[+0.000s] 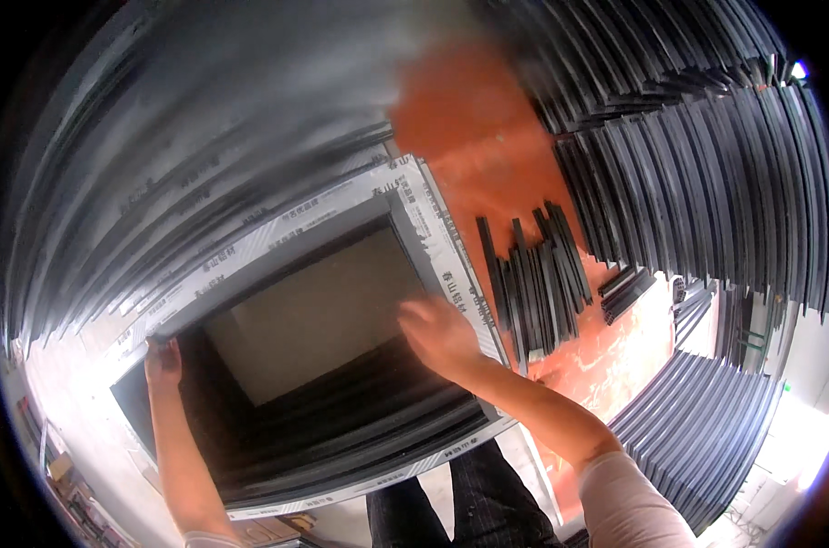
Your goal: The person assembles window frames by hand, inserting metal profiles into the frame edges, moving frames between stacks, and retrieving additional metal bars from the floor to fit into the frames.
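A rectangular frame [300, 219], with printed white protective film on its rails, lies on top of a deep stack of similar dark frames in front of me. At its far left corner my left hand [164, 362] is closed, its fingers bent over the rail. My right hand [440, 338] is above the inner side of the right rail, its fingers partly curled and smeared by motion. Whether it touches the rail I cannot tell. Through the frame's opening show the dark inner walls of the stack and a grey-brown surface [314, 315] at the bottom.
Short dark strips [538, 288] lie on an orange board [474, 119] to the right. Beyond them stand tall stacks of dark profiles [697, 183], with another stack [697, 434] at the lower right. Blurred long profiles [204, 119] fill the far left.
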`<state>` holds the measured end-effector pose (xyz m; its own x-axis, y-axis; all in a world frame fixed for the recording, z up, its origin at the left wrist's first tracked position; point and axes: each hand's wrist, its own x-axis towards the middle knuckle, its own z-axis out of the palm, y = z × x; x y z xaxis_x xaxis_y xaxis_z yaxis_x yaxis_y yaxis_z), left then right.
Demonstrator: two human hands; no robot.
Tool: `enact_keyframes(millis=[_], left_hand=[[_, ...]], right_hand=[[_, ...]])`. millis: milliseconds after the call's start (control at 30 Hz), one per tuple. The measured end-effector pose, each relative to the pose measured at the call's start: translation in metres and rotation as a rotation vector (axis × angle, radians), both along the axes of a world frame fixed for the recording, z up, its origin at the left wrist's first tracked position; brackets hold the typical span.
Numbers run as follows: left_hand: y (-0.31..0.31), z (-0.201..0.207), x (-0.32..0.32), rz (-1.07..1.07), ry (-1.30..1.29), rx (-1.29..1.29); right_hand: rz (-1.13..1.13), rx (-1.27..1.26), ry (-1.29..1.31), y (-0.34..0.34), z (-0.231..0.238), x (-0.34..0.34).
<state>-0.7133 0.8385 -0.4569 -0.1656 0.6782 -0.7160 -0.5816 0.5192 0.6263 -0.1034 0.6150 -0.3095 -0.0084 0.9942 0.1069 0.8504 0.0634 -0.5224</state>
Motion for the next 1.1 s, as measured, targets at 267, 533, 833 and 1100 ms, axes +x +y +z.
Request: enact_keyframes(millis=[267, 533, 833, 1100], left_hand=[[-0.063, 0.127, 0.082, 0.197, 0.122, 0.025], [-0.233, 0.367, 0.260, 0.171, 0.059, 0.329], [-0.237, 0.526, 0.314, 0.217, -0.145, 0.740], [-0.247, 0.555, 0.295, -0.042, -0.021, 0.711]], right_hand=[[0.091, 0.236, -0.045, 0.017, 0.130, -0.027], [0.530, -0.024, -0.152, -0.005, 0.306, -0.023], [0.564, -0.025, 0.052, -0.013, 0.417, -0.030], [0.499, 0.602, -0.307, 0.171, 0.527, 0.011]])
